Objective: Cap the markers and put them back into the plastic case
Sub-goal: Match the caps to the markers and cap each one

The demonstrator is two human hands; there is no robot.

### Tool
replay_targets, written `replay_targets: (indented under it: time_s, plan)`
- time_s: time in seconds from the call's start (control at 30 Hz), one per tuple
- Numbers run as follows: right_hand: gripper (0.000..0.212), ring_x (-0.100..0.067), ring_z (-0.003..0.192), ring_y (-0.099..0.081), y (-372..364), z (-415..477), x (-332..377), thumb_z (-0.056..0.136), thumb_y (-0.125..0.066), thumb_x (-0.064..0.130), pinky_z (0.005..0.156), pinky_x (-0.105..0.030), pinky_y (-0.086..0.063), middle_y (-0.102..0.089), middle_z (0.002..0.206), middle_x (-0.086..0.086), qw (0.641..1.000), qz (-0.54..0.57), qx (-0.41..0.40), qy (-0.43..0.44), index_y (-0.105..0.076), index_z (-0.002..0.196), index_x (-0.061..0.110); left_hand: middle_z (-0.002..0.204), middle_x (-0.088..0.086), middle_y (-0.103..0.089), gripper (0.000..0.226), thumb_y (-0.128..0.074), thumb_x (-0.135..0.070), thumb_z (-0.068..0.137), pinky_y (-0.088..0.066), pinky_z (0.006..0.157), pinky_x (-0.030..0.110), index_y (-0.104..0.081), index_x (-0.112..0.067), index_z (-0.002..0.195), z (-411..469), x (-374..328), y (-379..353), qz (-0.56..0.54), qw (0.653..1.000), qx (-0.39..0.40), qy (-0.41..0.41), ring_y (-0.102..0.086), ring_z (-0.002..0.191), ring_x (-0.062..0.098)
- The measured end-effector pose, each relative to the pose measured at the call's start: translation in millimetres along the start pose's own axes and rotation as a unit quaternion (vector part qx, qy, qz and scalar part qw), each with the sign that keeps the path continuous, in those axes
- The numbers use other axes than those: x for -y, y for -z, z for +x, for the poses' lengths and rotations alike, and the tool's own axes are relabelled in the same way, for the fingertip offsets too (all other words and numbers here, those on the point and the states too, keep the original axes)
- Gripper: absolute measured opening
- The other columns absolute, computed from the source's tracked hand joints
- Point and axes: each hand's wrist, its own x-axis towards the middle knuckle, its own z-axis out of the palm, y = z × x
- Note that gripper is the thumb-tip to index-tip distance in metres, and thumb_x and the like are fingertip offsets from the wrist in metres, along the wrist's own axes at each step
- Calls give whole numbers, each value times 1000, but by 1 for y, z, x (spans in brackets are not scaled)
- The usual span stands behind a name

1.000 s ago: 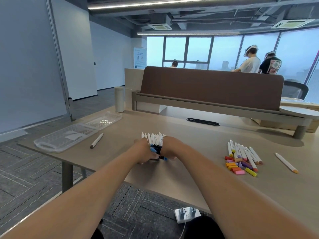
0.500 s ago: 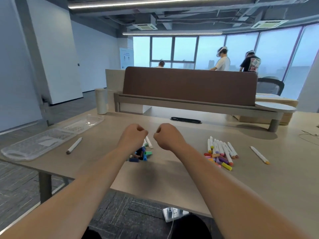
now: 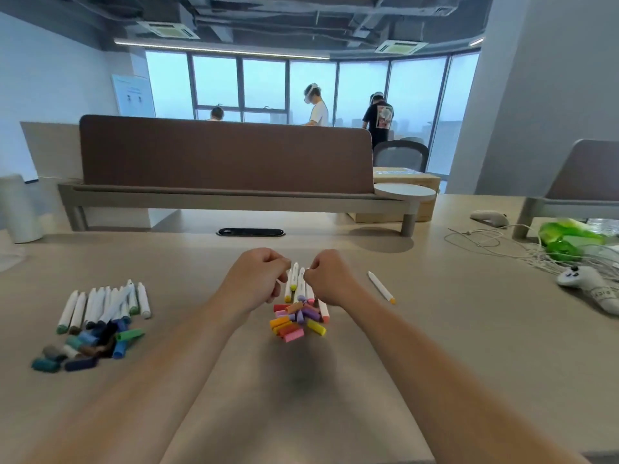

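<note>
At 9 o'clock, blue markers [image 3: 100, 304] lie by dark caps [image 3: 83, 346]. Left hand [image 3: 258, 279] and right hand [image 3: 330, 279] curl over warm markers [image 3: 294, 283]; I cannot tell if they pinch one. Bright caps [image 3: 294, 324] at 6 o'clock could roll off the bench [image 3: 469, 329] or go on wrong pens. Lone marker [image 3: 381, 286] at 3 o'clock. No case in sight

Between the fingers [image 3: 280, 262] of the left hand [image 3: 256, 279] and right hand [image 3: 330, 279] show white plastic marker barrels [image 3: 296, 276], one tipped yellow. Below the fingers, a heap of plastic caps [image 3: 294, 324] is red, orange, yellow, pink and purple. Left of the fingers, scattered plastic caps [image 3: 87, 339] are teal, blue, navy, green and brown. Right of the fingers, a lone white marker [image 3: 381, 286] ends in orange.
</note>
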Motion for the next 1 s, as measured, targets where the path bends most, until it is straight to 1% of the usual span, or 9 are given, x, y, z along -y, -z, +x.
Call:
replay_targets:
  time_s: [0.1, 0.23, 0.33, 0.4, 0.5, 0.63, 0.73, 0.87, 1.0]
  plan:
    - [19, -25, 76, -65, 16, 11, -33, 92, -56, 24, 70, -33, -56, -67, 79, -6, 997, -64, -17, -39, -66, 82, 12, 80, 6, -65, 17, -52, -25, 99, -46, 56, 28, -65, -15, 93, 16, -3, -18, 28, 999, 27, -9, -53, 60, 17]
    - [23, -21, 65, -58, 34, 29, -74, 91, -57, 16, 60, -30, -47, -59, 72, -6, 988, -106, -57, -92, -52, 69, 15, 80, 2, -64, 18, -52, -27, 99, -43, 55, 27, -65, -16, 94, 34, -5, -36, 56, 997, 54, -23, -51, 60, 14]
    - [11, -24, 69, -63, 38, 40, -92, 87, -59, 12, 58, -29, -50, -63, 77, -8, 981, -150, -58, -105, -61, 75, 12, 80, 3, -66, 19, -53, -28, 98, -42, 56, 28, -66, -16, 92, 49, -5, -48, 65, 996, 60, -23, -51, 60, 15]
    - [9, -24, 67, -62, 39, 45, -99, 83, -60, 11, 52, -25, -43, -61, 76, -7, 978, -176, -41, -106, -61, 74, 12, 79, 4, -66, 21, -53, -28, 97, -42, 56, 28, -66, -14, 90, 57, -4, -53, 66, 996, 60, -24, -50, 60, 16]
    - [11, -27, 69, -57, 36, 48, -104, 82, -56, 9, 60, -28, -43, -53, 69, -5, 973, -202, -5, -114, -55, 72, 12, 80, 4, -67, 20, -54, -28, 96, -43, 56, 29, -67, -13, 89, 63, -2, -58, 67, 996, 58, -21, -50, 59, 17]
    - [7, -31, 85, -61, 31, 46, -105, 85, -55, 9, 69, -30, -44, -51, 75, -6, 972, -207, 14, -111, -59, 80, 13, 81, 3, -67, 19, -53, -29, 97, -43, 58, 30, -65, -15, 91, 62, 2, -58, 87, 994, 64, -17, -50, 62, 17]
    - [22, -30, 82, -55, 32, 38, -100, 84, -59, 4, 70, -31, -42, -44, 66, -7, 968, -215, 48, -117, -48, 66, 8, 80, 1, -66, 17, -55, -28, 96, -43, 59, 29, -65, -17, 89, 55, 6, -52, 105, 993, 57, -21, -51, 62, 15]
    - [13, -26, 82, -62, 30, 30, -81, 89, -61, 13, 72, -30, -50, -62, 82, -12, 971, -194, 91, -108, -65, 80, 4, 85, -4, -65, 13, -58, -28, 94, -43, 61, 24, -67, -19, 94, 43, 13, -41, 178, 981, 61, -45, -56, 71, 9]
    - [22, -22, 56, -45, 28, 24, -64, 87, -57, 17, 55, -28, -37, -51, 63, -11, 987, -45, 110, -107, -55, 68, 4, 93, -6, -64, 16, -61, -26, 93, -41, 63, 17, -72, -17, 100, 35, 14, -30, 243, 965, 75, -68, -55, 76, 4]
